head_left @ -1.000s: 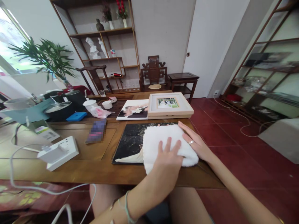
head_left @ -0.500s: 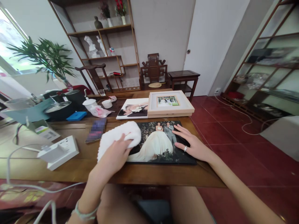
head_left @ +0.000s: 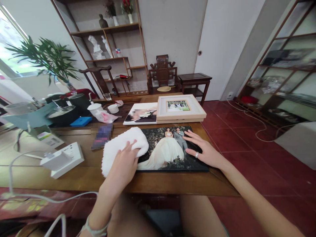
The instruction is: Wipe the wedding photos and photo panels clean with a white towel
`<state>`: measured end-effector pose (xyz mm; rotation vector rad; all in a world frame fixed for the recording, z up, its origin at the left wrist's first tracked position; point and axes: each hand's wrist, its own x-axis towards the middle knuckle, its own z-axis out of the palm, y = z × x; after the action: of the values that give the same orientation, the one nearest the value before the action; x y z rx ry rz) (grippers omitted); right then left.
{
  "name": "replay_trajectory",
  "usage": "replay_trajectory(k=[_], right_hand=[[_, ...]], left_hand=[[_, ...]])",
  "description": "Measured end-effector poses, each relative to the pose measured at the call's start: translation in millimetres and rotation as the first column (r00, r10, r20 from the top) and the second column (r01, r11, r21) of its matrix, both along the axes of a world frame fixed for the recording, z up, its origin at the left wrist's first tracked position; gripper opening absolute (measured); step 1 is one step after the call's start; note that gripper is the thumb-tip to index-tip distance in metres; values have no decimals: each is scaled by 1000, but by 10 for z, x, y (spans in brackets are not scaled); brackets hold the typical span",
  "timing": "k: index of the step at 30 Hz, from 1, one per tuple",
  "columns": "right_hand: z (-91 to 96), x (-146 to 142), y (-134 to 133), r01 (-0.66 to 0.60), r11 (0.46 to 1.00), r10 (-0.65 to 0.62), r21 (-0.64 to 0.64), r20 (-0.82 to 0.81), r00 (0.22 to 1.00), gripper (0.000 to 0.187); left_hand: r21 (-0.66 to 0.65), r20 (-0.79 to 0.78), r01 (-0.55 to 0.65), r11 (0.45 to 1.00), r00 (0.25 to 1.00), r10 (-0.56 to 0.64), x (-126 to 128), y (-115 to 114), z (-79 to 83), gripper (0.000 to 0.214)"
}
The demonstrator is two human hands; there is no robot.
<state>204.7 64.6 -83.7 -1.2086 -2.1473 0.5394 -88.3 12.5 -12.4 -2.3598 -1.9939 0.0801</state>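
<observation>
Wiping photo print (head_left: 170, 153), I reckon.
My left hand (head_left: 125, 159) clutches towel (head_left: 118, 144); right hand (head_left: 203, 153) flat on print; next stroke wants light pressure.

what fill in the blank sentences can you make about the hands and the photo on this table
1. The cloth held by the left hand is ____ in colour.
2. The right hand lies flat on the ____ part of the photo.
3. A finger of the right hand wears a ____.
4. The power strip lies to the ____ of the cloth.
Missing words: white; right; ring; left.
</observation>
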Motion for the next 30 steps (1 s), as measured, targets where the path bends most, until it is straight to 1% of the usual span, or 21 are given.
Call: replay_trajectory(k=[2, 4, 7, 9, 10, 12, 14, 16, 17, 19, 21, 24, 26, 28, 30], right_hand=[[-5, 1, 2, 2, 1000, -2, -2, -3, 1000, 50], [-12, 3, 4, 0, 1000, 0, -1, -11, 1000, 49], [-20, 7, 8, -4, 1000, 4, 0, -17, 1000, 49], [-20, 8, 10, -5, 1000, 5, -3, -12, 1000, 49], [-18, 8, 11, -7, 1000, 7, -7, -7, 1000, 49], [-12, 9, 12, -11, 1000, 11, -19, 5, 1000, 50], [-5, 11, 11, -13, 999, 13, -31, 11, 1000, 50], [-2, 14, 12, -16, 999, 16, -38, 7, 1000, 51], [-3, 15, 12, -18, 999, 18, -39, 2, 1000, 51], [-6, 19, 14, -21, 999, 21, -36, -6, 1000, 51], [-8, 20, 15, -23, 999, 23, -35, -11, 1000, 50], [-3, 19, 9, -28, 999, 28, -41, -5, 1000, 50], [2, 18, -1, -29, 999, 29, -40, 2, 1000, 51], [3, 16, -12, -31, 999, 32, -30, 8, 999, 51], [-5, 13, -21, -35, 999, 35, -17, 17, 999, 50]], left_hand=[[16, -13, 26, 1000, 1000, -26, 64, -117, -54, 36], [20, 7, 141, 990, 990, -141, 155, -294, -143, 37], [49, 88, 360, 932, 928, -363, 290, -566, -254, 35], [67, 140, 417, 907, 896, -422, 329, -651, -252, 35], [56, 166, 422, 905, 890, -425, 325, -645, -223, 36], [-2, 213, 394, 919, 898, -385, 266, -536, -127, 38], [-73, 220, 316, 946, 930, -294, 162, -333, -26, 39], [-102, 181, 212, 972, 965, -191, 55, -107, 37, 36], [-99, 160, 172, 980, 975, -155, 12, -12, 48, 35], [-82, 129, 135, 988, 984, -123, -32, 104, 34, 35], [-59, 109, 134, 989, 986, -127, -17, 97, -10, 36], [-17, 77, 171, 985, 983, -169, 86, -114, -109, 38], [27, 95, 262, 965, 960, -264, 183, -321, -194, 36], [96, 143, 395, 914, 903, -405, 287, -520, -283, 30], [172, 176, 511, 842, 825, -536, 386, -664, -342, 25]])
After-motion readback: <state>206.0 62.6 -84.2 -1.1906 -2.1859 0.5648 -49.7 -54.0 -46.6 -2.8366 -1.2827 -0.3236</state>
